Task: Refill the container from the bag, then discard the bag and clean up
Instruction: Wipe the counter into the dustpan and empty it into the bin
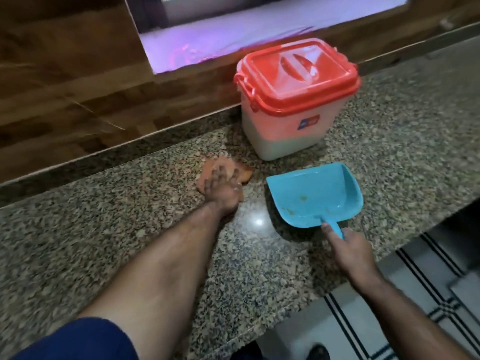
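Your left hand (222, 189) had its fingers (215, 178) spread flat, pressing the cloth (242, 172). Just right of them, your right hand (353, 253) gripped the dustpan (311, 198) by its handle. The closed container (291, 126) stood just beyond. Sweeping well needed firm pressure and the pan's mouth flush on the counter (155, 242), facing the cloth.

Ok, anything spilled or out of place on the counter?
Only a few yellowish specks inside the blue dustpan, which the right hand grips. The red lid sits closed on the container.
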